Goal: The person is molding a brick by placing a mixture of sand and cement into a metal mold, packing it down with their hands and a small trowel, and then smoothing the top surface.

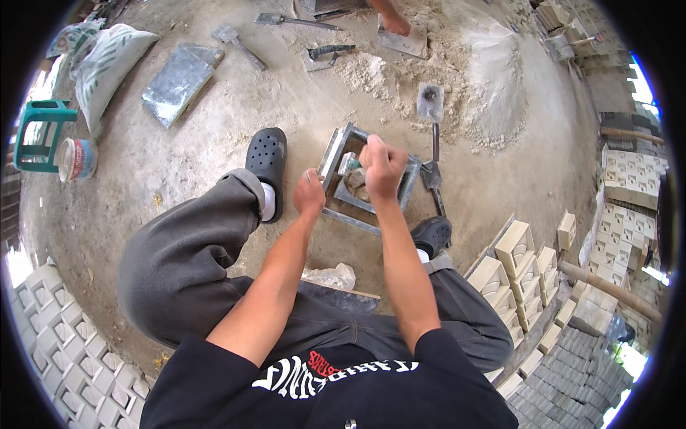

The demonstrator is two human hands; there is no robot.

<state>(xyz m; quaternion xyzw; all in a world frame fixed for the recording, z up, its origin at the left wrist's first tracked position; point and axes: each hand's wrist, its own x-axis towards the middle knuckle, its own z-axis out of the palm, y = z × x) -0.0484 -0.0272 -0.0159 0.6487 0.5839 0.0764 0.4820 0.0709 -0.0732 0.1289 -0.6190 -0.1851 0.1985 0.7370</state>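
A grey metal mould frame [350, 221] lies on the ground between my feet, with a smaller frame inside it. My left hand [309, 193] is closed at the mould's left side, the fingers pressed on its side bar [329, 156]. Over the mould's upper right part, my right hand [384, 168] makes a fist. What that fist holds, if anything, is hidden. A whitish and green lump [349, 163] shows inside the mould beside the fist, with tan material [354, 184] below it.
A trowel-like tool [430, 102] and a hammer-like tool [431, 175] lie right of the mould. Pale powder [496, 86] is heaped at the far right. Another person's hand [395, 23] rests on a plate [411, 44]. Cast blocks [514, 247] stand at the right, a metal plate [179, 79] far left.
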